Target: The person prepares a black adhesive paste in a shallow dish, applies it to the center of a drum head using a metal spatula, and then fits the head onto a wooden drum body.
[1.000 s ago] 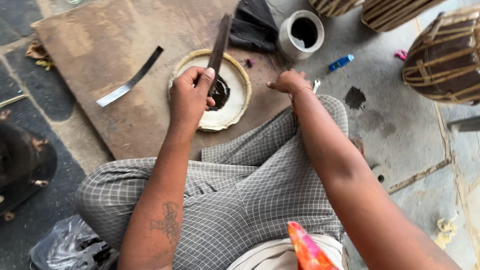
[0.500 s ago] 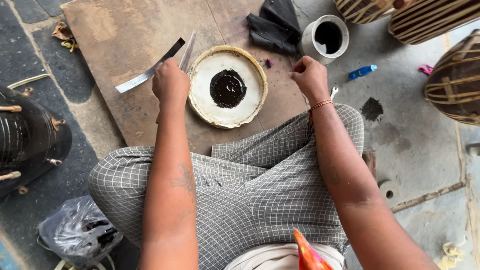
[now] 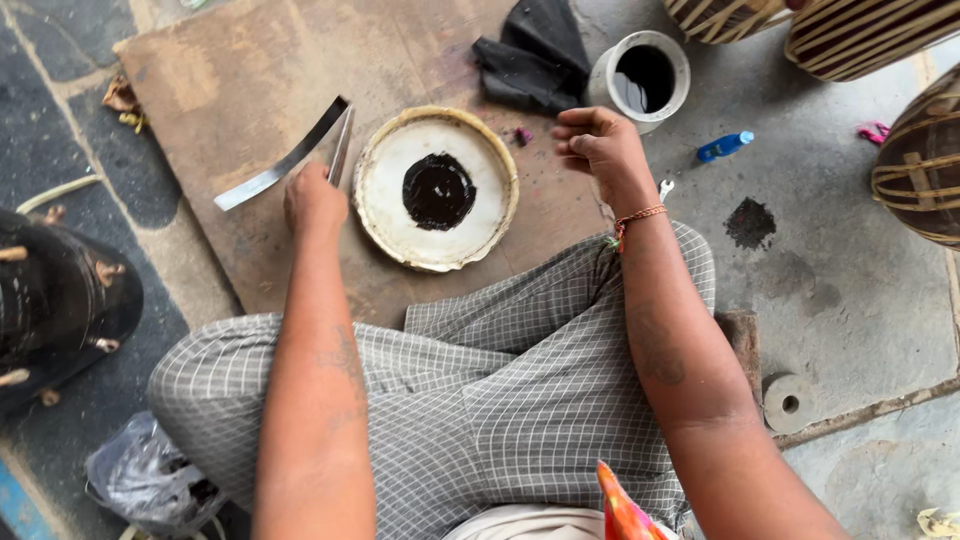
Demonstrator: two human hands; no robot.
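A round white drum head [image 3: 400, 225] with a black patch [image 3: 438, 190] in its middle lies on a brown wooden board [image 3: 230, 90] in front of my crossed legs. My left hand [image 3: 314, 200] is closed at the near end of a narrow metal strip [image 3: 342, 145], just left of the drum head. A second, flat metal blade [image 3: 280, 167] lies beside it on the board. My right hand [image 3: 598, 145] hovers to the right of the drum head with its fingers curled in and nothing visible in them.
A white cup of black liquid [image 3: 645, 75] and a black cloth [image 3: 535, 55] sit at the board's far right. A blue bottle [image 3: 725, 147] lies on the concrete. Striped drums [image 3: 850, 35] stand far right, a dark drum [image 3: 50, 300] left, a plastic bag [image 3: 150, 470] near left.
My left hand lifted the strip off the black patch and carried it left, down beside the flat blade. My right hand stayed right of the drum head, fingers curling.
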